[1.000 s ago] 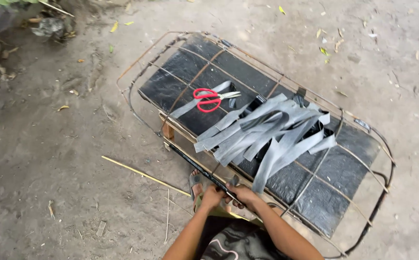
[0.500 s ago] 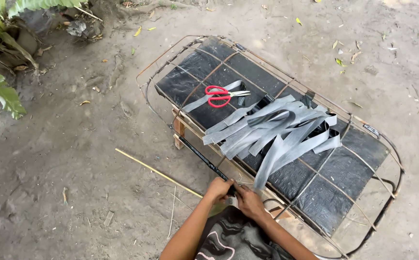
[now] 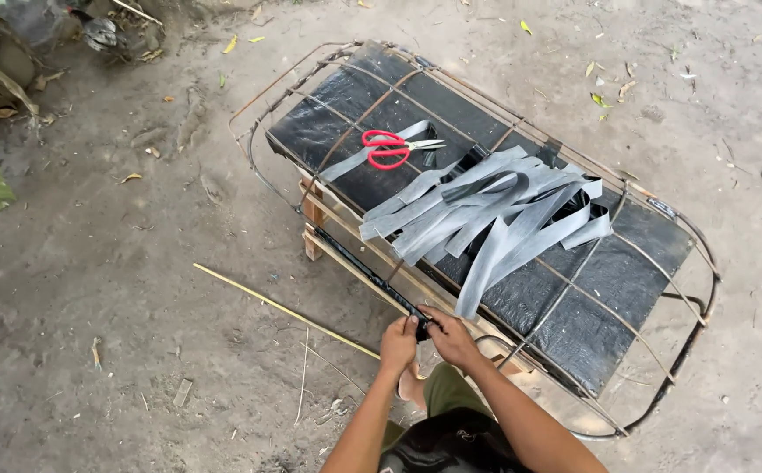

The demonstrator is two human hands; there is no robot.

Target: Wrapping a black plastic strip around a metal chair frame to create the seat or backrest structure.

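Gripping the black-wrapped rod (image 3: 368, 271) at lower centre, the left hand (image 3: 398, 343) and right hand (image 3: 449, 337) both close on its near end, where half a second ago they sat lower and tighter together. Scissors (image 3: 390, 149) and grey strips (image 3: 486, 215) lie unmoved on the frame (image 3: 696, 254), so the wrapping seems to be creeping along the rod.

Both hands meet at the near rail of a wire cage frame (image 3: 328, 83): left hand (image 3: 397, 343) and right hand (image 3: 453, 340) pinch a black strip (image 3: 365, 271). Beyond the fingers (image 3: 411, 325) lie grey strips (image 3: 486, 215) and red scissors (image 3: 387, 149).
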